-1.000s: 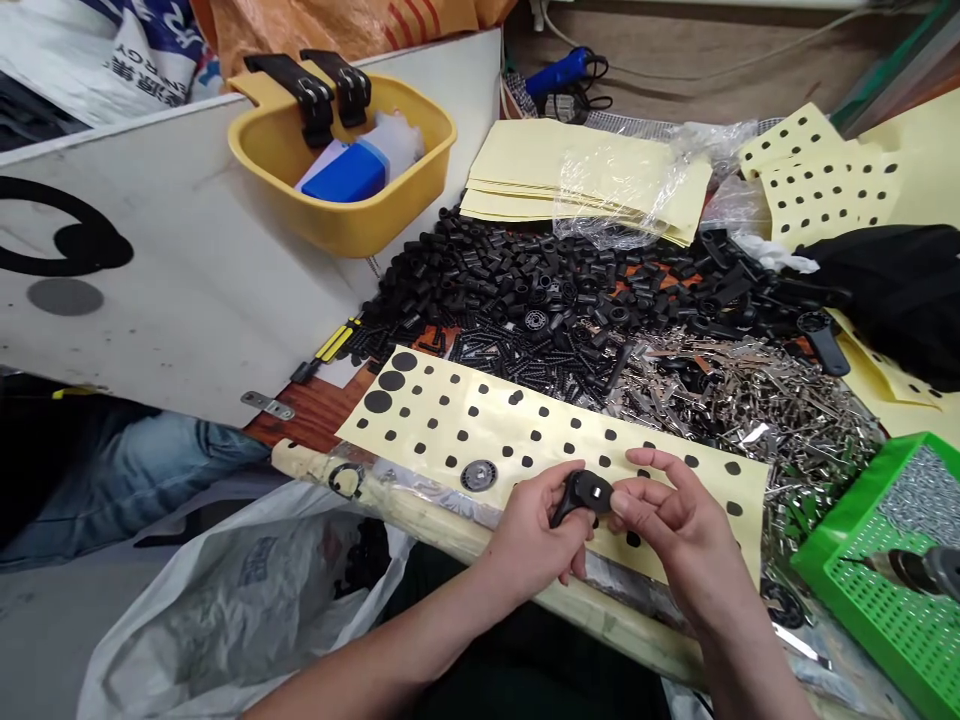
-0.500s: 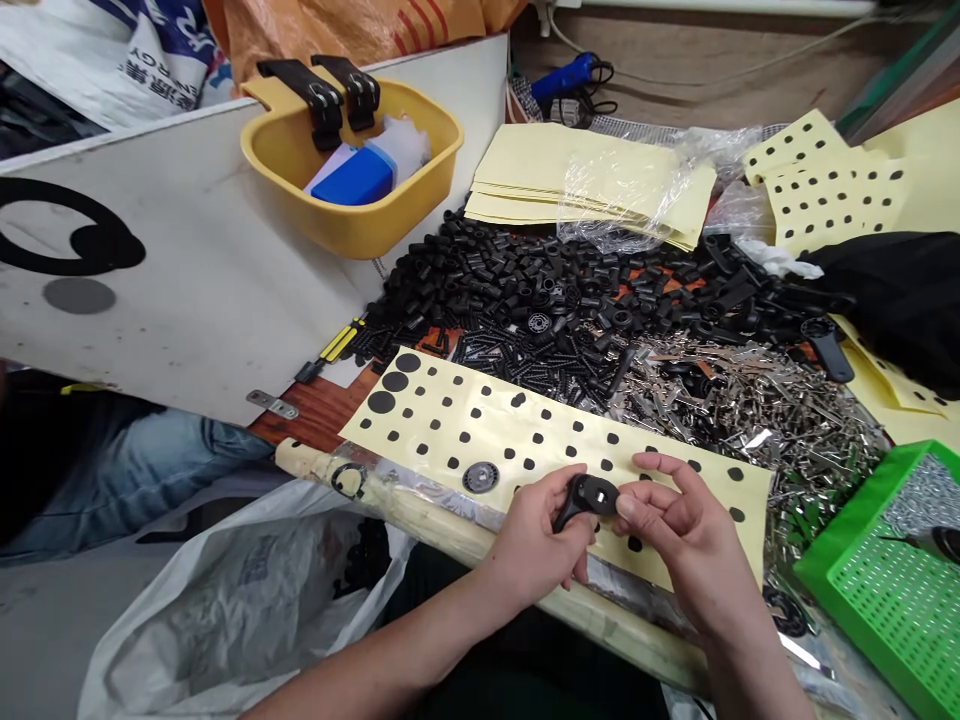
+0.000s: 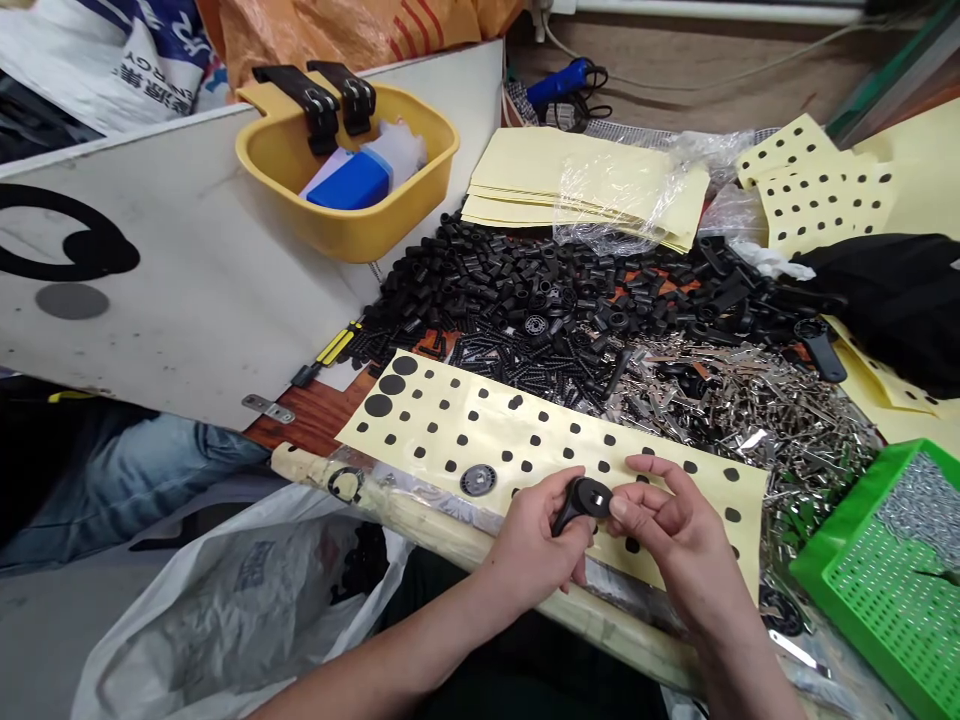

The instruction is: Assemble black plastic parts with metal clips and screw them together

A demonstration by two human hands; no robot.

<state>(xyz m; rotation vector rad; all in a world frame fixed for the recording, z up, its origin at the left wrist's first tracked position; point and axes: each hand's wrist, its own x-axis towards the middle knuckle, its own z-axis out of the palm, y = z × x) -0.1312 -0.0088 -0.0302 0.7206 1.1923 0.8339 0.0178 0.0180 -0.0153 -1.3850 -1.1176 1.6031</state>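
Observation:
My left hand (image 3: 541, 540) grips a small black plastic part (image 3: 581, 498) with a round head, held just above the near table edge. My right hand (image 3: 664, 520) meets it from the right, thumb and forefinger pinched against the part's round head. Both hands hover over a yellow sheet (image 3: 480, 425) dotted with black round stickers. A round metal disc (image 3: 478, 479) lies on that sheet just left of my left hand.
A heap of black plastic parts (image 3: 540, 290) and a pile of shiny metal pieces (image 3: 757, 400) fill the table behind. A green basket (image 3: 877, 590) sits at right, a yellow tub (image 3: 349, 165) at back left, a white plastic bag (image 3: 240, 600) below the table edge.
The hands stay in place while the black part turns slightly between the fingers. The view has shifted a little.

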